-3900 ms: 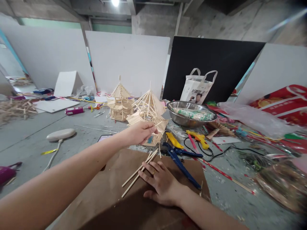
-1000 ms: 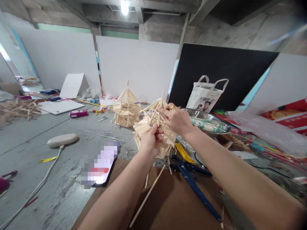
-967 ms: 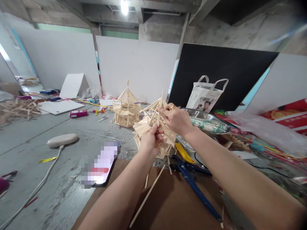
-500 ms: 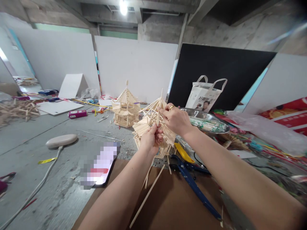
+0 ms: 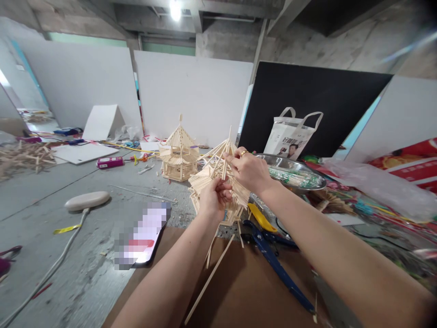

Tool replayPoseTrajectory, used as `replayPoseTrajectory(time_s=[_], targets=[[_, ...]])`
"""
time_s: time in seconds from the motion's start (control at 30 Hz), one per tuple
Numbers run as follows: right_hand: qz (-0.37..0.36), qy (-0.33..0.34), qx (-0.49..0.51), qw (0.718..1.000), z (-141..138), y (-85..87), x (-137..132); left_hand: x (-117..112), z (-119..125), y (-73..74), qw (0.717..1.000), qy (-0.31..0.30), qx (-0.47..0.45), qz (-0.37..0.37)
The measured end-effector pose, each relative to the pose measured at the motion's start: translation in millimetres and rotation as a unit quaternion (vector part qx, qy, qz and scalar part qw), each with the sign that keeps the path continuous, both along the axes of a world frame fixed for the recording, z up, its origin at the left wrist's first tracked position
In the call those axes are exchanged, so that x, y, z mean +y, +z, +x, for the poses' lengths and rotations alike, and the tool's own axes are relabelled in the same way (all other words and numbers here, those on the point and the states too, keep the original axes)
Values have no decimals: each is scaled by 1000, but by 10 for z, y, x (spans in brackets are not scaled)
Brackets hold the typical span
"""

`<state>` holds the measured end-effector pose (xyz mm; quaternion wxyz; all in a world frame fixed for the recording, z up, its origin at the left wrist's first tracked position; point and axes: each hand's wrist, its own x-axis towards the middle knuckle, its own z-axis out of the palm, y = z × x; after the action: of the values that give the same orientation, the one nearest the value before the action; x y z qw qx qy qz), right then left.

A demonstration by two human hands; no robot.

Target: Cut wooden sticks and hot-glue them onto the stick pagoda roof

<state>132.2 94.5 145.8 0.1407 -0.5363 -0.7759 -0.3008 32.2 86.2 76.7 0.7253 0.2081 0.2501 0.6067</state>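
A pagoda-like model of thin wooden sticks (image 5: 201,182) stands in front of me, its peaked roof frame partly bare. My right hand (image 5: 251,169), with a ring on one finger, pinches a wooden stick (image 5: 224,169) on the sloping roof frame from the right. Low at that stick's bottom end, my left hand (image 5: 215,196) has its thumb and forefinger closed, the other fingers curled. My hands cover part of the lower roof and the model's front. Behind it to the left rises a second stick pagoda (image 5: 180,150) with a filled-in roof.
Blue-handled cutters (image 5: 276,264), a yellow-handled tool (image 5: 262,217) and loose sticks (image 5: 210,280) lie near a brown board (image 5: 252,291). Left are a phone (image 5: 146,234) and a white corded device (image 5: 88,200). A metal bowl (image 5: 317,182) holds wrapped sticks; a paper bag (image 5: 290,136) stands behind.
My left hand's thumb and fingers have shifted slightly down at the stick's lower end. The right hand and the model stay in place.
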Motion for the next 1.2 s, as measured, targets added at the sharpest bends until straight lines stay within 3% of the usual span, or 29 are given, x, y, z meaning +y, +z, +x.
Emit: replayPoseTrajectory(time_s=[0.6, 1.2], targets=[[0, 5, -1, 1000, 8, -15, -1, -22, 58, -72, 996, 61, 42, 48], [-3, 8, 1, 1000, 10, -12, -10, -36, 47, -41, 997, 52, 41, 26]])
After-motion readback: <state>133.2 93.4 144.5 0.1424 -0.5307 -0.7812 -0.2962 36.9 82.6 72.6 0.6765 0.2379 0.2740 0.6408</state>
